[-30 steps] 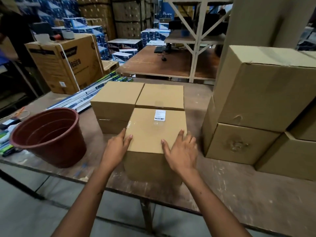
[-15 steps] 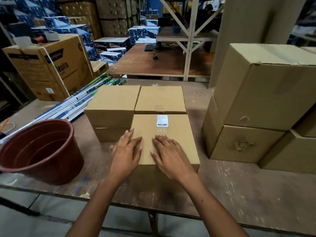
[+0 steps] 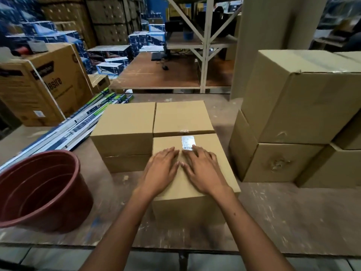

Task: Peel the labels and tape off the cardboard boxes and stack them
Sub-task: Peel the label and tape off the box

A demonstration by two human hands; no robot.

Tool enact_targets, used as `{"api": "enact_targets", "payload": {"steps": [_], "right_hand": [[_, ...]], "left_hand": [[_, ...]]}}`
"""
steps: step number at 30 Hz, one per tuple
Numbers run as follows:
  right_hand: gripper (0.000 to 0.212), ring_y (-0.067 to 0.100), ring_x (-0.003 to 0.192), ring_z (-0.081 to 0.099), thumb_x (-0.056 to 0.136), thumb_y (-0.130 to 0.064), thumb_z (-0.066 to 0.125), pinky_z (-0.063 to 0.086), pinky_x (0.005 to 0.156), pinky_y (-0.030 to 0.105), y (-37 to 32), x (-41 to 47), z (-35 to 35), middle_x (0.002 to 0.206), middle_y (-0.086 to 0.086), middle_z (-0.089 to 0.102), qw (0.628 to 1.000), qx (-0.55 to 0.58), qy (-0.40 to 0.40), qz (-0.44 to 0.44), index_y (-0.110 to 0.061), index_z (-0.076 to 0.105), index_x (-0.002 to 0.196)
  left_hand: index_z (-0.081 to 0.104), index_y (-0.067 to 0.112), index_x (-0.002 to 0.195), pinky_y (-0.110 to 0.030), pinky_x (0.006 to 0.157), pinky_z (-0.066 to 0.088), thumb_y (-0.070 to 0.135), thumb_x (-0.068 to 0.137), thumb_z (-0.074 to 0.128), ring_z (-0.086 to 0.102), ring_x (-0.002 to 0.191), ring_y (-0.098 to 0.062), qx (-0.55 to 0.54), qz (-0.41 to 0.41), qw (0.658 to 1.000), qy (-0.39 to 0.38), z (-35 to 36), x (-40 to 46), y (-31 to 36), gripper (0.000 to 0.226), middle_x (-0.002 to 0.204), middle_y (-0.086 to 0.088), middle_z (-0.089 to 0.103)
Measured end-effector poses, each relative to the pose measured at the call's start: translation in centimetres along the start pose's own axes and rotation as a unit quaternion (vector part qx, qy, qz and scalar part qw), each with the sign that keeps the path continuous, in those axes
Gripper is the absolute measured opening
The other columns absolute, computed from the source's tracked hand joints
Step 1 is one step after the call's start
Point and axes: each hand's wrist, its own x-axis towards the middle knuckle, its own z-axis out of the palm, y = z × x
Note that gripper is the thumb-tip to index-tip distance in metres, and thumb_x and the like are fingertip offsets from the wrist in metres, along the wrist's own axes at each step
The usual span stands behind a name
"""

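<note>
Boxes (image 3: 182,118) crowd scuffed wooden table (image 3: 293,216) amid warehouse stacks (image 3: 109,18)

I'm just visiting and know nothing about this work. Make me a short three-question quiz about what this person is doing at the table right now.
1. True or false: the white label is already peeled off the near box.
2. What touches the label's lower edge? A) fingertips of the left hand B) fingertips of the right hand C) nothing
3. Fill in: the brown-red pot stands on the table to the person's ____.

Key: 1 false, it is on the box top. 2 B. 3 left.
</note>
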Motion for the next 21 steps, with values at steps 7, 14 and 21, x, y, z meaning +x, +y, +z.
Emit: {"api": "enact_targets", "payload": {"steps": [7,14,21], "right_hand": [[0.046,0.018,0.131,0.06,0.112,-0.036,0.044,0.037,0.114,0.041,-2.1,-0.9,0.1,0.144,0.001,0.065,0.998,-0.006,0.059,-0.02,-0.021,0.051,0.155],[0.038,0.021,0.114,0.066,0.111,-0.034,0.047,0.041,0.103,0.043,-2.0,-0.1,-0.2,0.126,0.001,0.071,0.994,-0.002,0.104,0.035,-0.02,0.06,0.144],[0.042,0.031,0.117,0.048,0.108,-0.042,0.048,0.036,0.098,0.049,-1.5,3.2,0.5,0.124,0.009,0.053,0.986,-0.046,0.067,0.146,-0.018,0.063,0.14]], "left_hand": [[0.057,0.024,0.153,-0.039,0.12,0.032,0.029,0.112,0.048,0.047,0.149,-0.019,-0.017,0.002,1.0,0.016,0.8,1.3,-0.4,0.042,0.161,0.0,0.053],[0.065,0.031,0.145,-0.039,0.121,0.033,0.032,0.113,0.049,0.049,0.146,-0.017,-0.043,0.002,0.998,0.049,1.7,1.1,-0.8,0.036,0.157,0.001,0.058],[0.048,0.026,0.161,-0.037,0.126,0.026,0.034,0.116,0.036,0.04,0.155,-0.015,-0.004,0.005,1.0,0.027,2.0,2.1,-0.7,0.047,0.168,0.0,0.046]]}}
